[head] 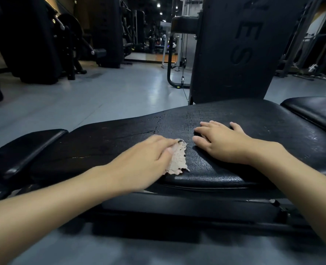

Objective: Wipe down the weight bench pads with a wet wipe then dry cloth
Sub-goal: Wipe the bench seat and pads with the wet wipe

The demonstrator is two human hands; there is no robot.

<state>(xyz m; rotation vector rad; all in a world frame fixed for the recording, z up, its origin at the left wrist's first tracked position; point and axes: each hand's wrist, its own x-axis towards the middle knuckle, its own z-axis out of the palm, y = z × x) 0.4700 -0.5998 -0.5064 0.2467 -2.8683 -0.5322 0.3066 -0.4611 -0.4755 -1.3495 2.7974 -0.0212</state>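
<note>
L hand [145, 155] presses cloth [178, 159] on pad [273, 127], R hand [223, 142] flat alongside.

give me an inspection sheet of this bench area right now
surface: main bench pad, black, cracked, shiny near the hands
job's things: crumpled beige wipe on the pad; wet or dry cannot tell
clutter: nothing seen
hands: left hand presses the wipe, blurred; right hand flat on the pad
cables: machine cable behind the bench
surroundings: upright back pad, gym machines, grey floor
</note>
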